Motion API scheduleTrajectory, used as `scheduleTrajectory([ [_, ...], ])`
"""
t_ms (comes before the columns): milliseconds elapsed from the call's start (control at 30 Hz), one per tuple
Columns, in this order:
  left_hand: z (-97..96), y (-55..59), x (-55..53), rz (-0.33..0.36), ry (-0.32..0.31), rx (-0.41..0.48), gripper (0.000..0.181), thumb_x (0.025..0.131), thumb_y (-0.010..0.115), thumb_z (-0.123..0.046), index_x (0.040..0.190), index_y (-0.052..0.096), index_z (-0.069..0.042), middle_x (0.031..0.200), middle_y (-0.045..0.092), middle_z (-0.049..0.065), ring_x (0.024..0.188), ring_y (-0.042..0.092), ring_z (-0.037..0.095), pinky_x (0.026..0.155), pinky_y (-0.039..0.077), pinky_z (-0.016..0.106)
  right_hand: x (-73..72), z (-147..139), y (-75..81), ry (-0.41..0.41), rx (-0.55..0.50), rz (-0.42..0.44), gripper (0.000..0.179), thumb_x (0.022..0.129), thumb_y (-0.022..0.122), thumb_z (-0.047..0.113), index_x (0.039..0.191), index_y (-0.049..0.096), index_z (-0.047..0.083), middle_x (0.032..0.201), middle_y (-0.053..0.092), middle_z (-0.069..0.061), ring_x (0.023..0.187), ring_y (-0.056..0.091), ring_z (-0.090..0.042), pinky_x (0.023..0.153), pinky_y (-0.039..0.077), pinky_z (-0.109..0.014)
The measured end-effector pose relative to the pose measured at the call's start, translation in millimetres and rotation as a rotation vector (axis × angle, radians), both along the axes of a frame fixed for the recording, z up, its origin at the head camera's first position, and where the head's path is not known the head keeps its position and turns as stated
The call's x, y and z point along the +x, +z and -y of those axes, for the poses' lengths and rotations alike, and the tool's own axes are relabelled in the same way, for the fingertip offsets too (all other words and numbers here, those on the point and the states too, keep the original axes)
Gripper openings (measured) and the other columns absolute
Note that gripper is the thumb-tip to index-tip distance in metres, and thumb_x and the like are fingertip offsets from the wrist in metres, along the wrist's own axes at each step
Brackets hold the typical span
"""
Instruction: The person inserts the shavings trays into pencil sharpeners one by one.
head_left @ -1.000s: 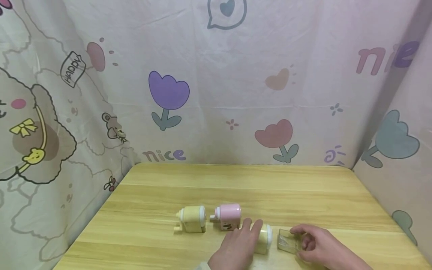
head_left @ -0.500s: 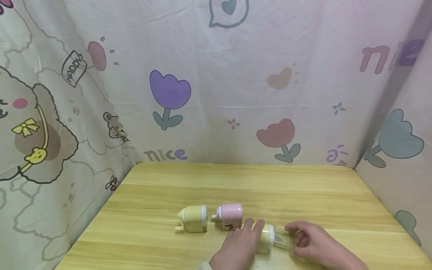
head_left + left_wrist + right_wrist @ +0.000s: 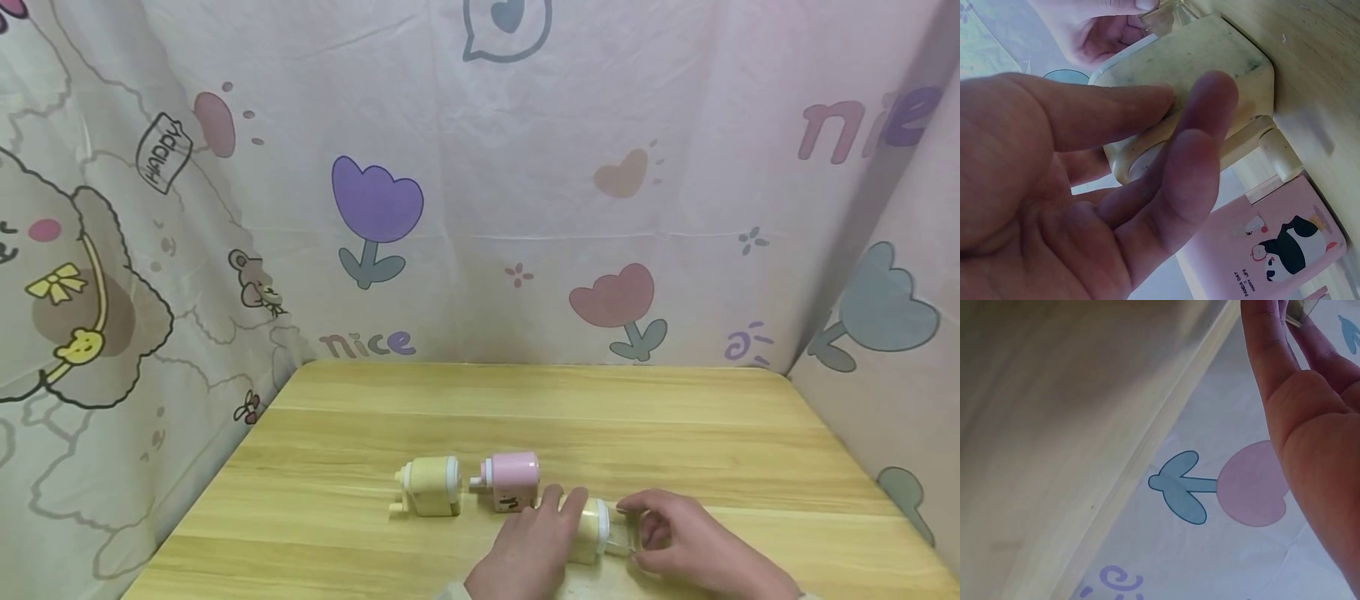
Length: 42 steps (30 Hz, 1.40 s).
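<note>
A yellow crank pencil sharpener (image 3: 588,537) with a white end rim stands at the front of the table, gripped by my left hand (image 3: 525,542) from its left side. In the left wrist view, the thumb presses on the yellow body (image 3: 1197,59) and the crank sticks out past the fingers. My right hand (image 3: 686,537) pinches a clear shavings drawer (image 3: 622,533) between thumb and fingers. The drawer's inner part is inside the white-rimmed end; its outer part sticks out to the right. Only a corner of the drawer (image 3: 1299,309) shows in the right wrist view.
Just behind my left hand stands a pink pencil sharpener (image 3: 515,479) with a panda print. Left of that is a second yellow sharpener (image 3: 433,487), its crank pointing left. A patterned cloth (image 3: 480,275) hangs along the back and sides of the wooden table (image 3: 570,417).
My right hand has moved left with the clear drawer, from apart from the yellow sharpener to partly inside its end. My left hand has kept its grip in place.
</note>
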<state>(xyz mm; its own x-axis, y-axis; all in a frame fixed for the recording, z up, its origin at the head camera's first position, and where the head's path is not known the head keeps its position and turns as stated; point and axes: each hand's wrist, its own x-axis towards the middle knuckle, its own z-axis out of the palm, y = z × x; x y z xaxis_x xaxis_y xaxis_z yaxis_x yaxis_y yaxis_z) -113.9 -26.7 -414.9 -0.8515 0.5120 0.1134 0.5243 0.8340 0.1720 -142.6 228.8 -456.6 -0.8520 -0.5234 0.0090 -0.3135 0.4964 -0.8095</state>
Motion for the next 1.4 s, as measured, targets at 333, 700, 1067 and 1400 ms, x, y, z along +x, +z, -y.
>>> scheduleTrajectory([
  [333, 0.4, -0.5, 0.4, -0.022, 0.001, -0.009, 0.070, 0.073, 0.077, 0.010, 0.133, 0.052, -0.017, 0.107, 0.061, 0.006, 0.062, 0.056, 0.015, 0.050, 0.047, 0.023, -0.2, 1.7, -2.4, 0.024, -0.017, -0.005, 0.050, 0.082, 0.085, 0.014, 0.127, 0.065, 0.002, 0.109, 0.068, -0.003, 0.081, 0.063, -0.005, 0.069, 0.058, -0.025],
  [700, -0.4, -0.9, 0.0, -0.016, 0.006, -0.016, 0.070, 0.073, 0.079, 0.008, 0.133, 0.052, -0.018, 0.109, 0.062, 0.006, 0.067, 0.058, 0.015, 0.054, 0.050, 0.024, 0.9, 2.1, -1.7, 0.006, 0.012, 0.014, 0.051, 0.080, 0.086, 0.015, 0.125, 0.066, 0.002, 0.107, 0.067, -0.004, 0.083, 0.062, -0.005, 0.071, 0.057, -0.025],
  [1067, 0.7, -0.4, 0.1, -0.035, -0.010, -0.008, 0.071, 0.071, 0.077, 0.010, 0.132, 0.053, -0.016, 0.108, 0.062, 0.007, 0.062, 0.056, 0.016, 0.051, 0.048, 0.023, 2.4, -0.5, 0.6, -0.019, 0.030, 0.009, 0.052, 0.080, 0.086, 0.013, 0.126, 0.066, 0.003, 0.110, 0.067, -0.005, 0.083, 0.061, -0.005, 0.071, 0.057, -0.024],
  [1400, 0.3, -0.8, -0.3, -0.035, -0.002, -0.012, 0.071, 0.071, 0.076, 0.011, 0.132, 0.053, -0.016, 0.108, 0.062, 0.007, 0.062, 0.057, 0.016, 0.050, 0.048, 0.023, 1.8, 1.0, -1.8, 0.026, 0.002, 0.073, 0.050, 0.082, 0.085, 0.014, 0.127, 0.065, 0.004, 0.110, 0.067, -0.004, 0.085, 0.063, -0.007, 0.072, 0.057, -0.025],
])
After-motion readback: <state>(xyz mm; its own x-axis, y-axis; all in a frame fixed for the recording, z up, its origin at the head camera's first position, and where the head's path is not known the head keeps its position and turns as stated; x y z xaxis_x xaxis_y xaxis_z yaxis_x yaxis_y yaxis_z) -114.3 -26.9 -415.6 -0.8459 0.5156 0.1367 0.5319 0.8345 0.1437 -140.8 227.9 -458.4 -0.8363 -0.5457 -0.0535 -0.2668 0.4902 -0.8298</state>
